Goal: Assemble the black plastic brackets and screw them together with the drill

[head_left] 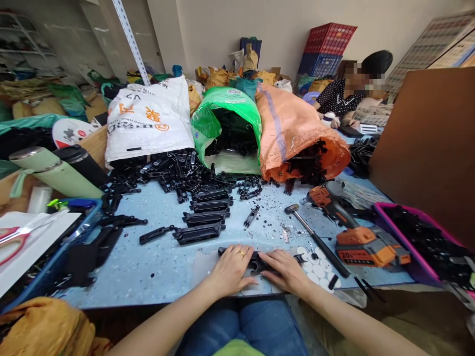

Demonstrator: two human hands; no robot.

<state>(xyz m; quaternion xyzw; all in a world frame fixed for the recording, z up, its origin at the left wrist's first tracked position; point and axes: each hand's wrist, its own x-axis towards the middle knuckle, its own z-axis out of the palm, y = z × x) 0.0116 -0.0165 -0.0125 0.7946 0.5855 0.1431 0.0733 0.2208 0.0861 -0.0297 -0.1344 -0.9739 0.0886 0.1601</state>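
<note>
A long black plastic part (256,265) lies crosswise at the table's front edge, over a pale sheet. My left hand (232,272) grips its left portion, fingers curled over the top. My right hand (285,271) holds the right portion, with the part's end showing past the fingers. Beyond my hands is a row of similar black plastic assemblies (200,232). A smaller black piece (156,235) lies to their left, and another small arm-like piece (252,216) sits to their right. The undersides of both hands are hidden.
White (148,118), green (230,104) and orange (285,128) sacks spill black parts at the back. A hammer (315,237), cordless drill (356,237) and pink-rimmed bin (386,210) are right. White discs (317,269) lie near my right hand. A blue tray (40,279) is left; a co-worker (343,96) sits beyond.
</note>
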